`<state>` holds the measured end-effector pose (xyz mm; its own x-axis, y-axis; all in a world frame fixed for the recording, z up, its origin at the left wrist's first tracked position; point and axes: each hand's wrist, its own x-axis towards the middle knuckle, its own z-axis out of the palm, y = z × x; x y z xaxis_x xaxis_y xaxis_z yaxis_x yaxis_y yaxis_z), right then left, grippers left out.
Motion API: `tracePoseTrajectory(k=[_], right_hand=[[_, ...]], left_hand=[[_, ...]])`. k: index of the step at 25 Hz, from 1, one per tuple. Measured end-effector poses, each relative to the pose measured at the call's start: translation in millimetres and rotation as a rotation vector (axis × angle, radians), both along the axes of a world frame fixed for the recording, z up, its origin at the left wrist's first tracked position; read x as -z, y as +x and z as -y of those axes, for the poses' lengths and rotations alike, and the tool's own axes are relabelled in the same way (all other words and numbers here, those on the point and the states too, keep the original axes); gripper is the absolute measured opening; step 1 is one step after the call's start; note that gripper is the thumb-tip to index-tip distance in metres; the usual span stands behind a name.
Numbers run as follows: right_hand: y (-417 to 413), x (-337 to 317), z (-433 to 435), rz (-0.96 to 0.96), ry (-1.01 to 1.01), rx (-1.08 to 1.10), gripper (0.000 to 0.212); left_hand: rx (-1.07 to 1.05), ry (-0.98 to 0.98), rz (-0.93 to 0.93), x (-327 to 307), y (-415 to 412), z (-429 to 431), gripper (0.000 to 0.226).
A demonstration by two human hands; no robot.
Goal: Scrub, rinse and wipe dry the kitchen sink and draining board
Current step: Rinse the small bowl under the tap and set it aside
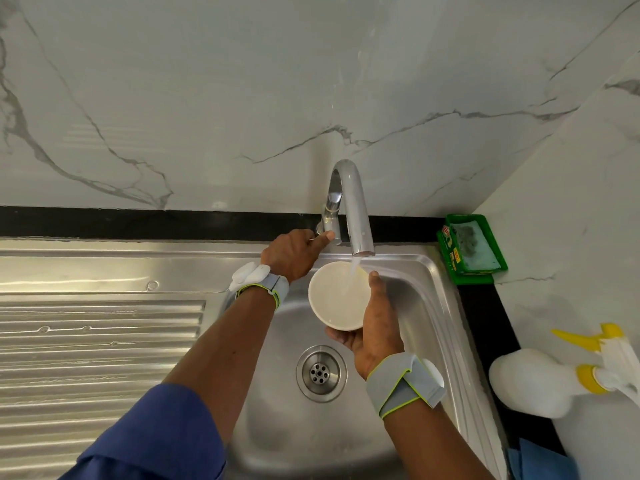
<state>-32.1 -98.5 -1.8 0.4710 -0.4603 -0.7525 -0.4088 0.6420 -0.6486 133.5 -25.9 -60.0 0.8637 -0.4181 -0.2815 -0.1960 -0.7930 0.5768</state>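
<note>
The right grip [375,327] is curling round a white bowl [337,296] and holding it under water running from the tap [353,209]. Bowl and grip are hanging over the sink [426,306]. The left grip [294,252] is holding the tap lever [322,233], thumb against it, its other fingers hidden behind the hand. The draining board [97,341] is lying left of the left grip. Beyond and to the right of the right grip, a green tray [464,278] is carrying a packet [450,251] whose red label is too blurred to read. Directly right of that grip, a spray bottle [533,379] is being cut off by the frame edge.
</note>
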Motion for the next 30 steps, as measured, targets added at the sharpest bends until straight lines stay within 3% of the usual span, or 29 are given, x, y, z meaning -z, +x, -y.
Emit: tracePoseTrajectory(k=[8, 13, 18, 25, 28, 30], right_hand=[[2, -3, 0, 0.023, 0.024, -0.026, 0.052], [0, 1, 0, 0.029, 0.02, -0.035, 0.051], [-4, 2, 5, 0.042, 0.019, -0.038, 0.047], [-2, 6, 9, 0.042, 0.031, -0.065, 0.041], [-2, 6, 9, 0.052, 0.034, -0.083, 0.039], [-5, 5, 9, 0.043, 0.051, -0.085, 0.045]], left_hand=[[-0.051, -0.095, -0.043, 1, -2, 1, 0.057], [-0.072, 0.023, 0.03, -5, -7, 6, 0.056], [-0.084, 0.113, 0.089, -8, -9, 6, 0.034], [-0.139, 0.044, -0.007, -22, -11, 5, 0.061], [-0.215, 0.0, -0.04, -36, -13, 21, 0.035], [-0.131, 0.14, 0.136, -50, -16, 34, 0.021]])
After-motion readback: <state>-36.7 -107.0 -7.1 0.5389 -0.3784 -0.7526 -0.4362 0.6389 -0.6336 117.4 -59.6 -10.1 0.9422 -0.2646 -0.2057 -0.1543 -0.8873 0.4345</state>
